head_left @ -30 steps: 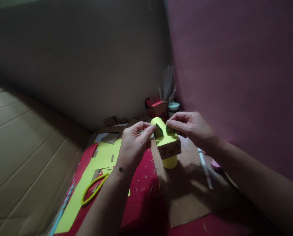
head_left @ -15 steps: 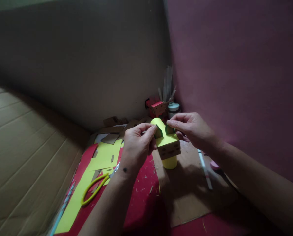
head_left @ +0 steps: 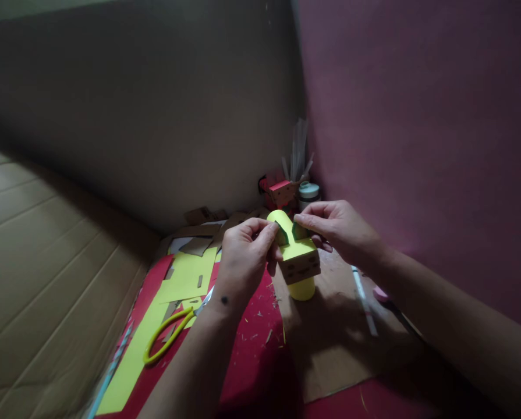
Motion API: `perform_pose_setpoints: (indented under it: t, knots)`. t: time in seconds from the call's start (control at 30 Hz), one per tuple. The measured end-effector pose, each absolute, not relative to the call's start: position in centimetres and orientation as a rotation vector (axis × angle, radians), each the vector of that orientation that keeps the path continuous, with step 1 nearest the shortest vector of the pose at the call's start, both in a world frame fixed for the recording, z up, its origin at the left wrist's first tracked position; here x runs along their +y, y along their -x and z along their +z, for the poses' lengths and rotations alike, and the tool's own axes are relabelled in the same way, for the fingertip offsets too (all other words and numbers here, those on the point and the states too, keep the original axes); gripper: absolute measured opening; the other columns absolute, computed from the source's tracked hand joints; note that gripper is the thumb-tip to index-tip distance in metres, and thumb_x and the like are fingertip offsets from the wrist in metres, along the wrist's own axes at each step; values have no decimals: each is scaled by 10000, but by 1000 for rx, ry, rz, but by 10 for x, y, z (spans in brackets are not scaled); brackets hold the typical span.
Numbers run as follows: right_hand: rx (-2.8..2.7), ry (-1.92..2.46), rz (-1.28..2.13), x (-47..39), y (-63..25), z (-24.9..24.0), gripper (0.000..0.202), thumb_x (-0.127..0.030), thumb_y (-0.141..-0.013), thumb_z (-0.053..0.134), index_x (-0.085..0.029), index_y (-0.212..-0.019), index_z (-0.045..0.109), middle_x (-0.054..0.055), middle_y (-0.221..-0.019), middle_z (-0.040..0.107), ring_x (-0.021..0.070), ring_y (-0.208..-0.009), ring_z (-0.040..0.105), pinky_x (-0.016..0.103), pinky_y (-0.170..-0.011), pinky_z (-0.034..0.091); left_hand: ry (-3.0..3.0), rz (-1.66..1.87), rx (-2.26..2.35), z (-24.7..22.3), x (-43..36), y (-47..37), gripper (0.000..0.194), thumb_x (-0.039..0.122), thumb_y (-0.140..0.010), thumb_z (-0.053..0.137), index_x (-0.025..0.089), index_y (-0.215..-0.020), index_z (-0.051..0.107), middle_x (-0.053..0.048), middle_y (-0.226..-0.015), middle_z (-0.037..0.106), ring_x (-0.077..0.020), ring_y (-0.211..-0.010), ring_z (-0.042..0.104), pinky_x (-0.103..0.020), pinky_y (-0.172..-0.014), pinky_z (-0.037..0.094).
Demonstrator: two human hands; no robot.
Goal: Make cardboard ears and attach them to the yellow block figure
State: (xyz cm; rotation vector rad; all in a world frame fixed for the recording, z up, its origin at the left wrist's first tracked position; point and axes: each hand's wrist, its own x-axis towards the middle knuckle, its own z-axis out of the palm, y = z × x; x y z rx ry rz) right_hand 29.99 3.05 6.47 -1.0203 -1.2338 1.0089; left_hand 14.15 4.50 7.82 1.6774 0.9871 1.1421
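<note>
A small cardboard figure (head_left: 300,267) with a yellow top and a face drawn on its front stands before me, with yellow rounded parts behind and beneath its box. Two dark green-edged ear-shaped pieces rise from its top. My left hand (head_left: 251,247) pinches the left ear piece (head_left: 282,235) between thumb and fingers. Between the thumb and fingertips of my right hand (head_left: 336,227) is the right ear piece (head_left: 301,231), partly covered. Whether the pieces are fixed to the top cannot be made out.
Yellow-handled scissors (head_left: 166,337) lie at left by yellow paper (head_left: 188,273). A cardboard sheet (head_left: 343,355) lies under the figure on the red surface (head_left: 255,349). A white pen-like stick (head_left: 365,299) is at right. Behind stand a red box figure (head_left: 280,192) and a lidded jar (head_left: 308,191).
Both hands stay on the ear pieces. The fingertips have shifted very slightly, and the ear pieces are tilted a little differently. The figure stays in place.
</note>
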Motion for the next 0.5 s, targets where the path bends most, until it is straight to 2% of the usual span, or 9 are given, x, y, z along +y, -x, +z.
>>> perform_pose_setpoints:
  t: [0.27, 0.5]
  knots:
    - [-1249, 1033, 999, 32, -301, 63, 253, -332, -762, 668, -145, -616, 582, -62, -493, 472, 28, -386, 385, 173, -343, 250, -1653, 1171, 962, 77, 47, -141, 47, 186, -795, 577, 139, -803, 572, 44, -419, 560, -86, -287, 436, -178, -282, 372]
    - [-1263, 1042, 987, 34, -301, 61, 223, -285, -782, 636, -145, -616, 583, -60, -486, 468, 32, -384, 376, 179, -352, 260, -1667, 1186, 967, 76, 47, -142, 40, 184, -787, 580, 147, -777, 569, 43, -412, 552, -84, -292, 433, -173, -280, 359]
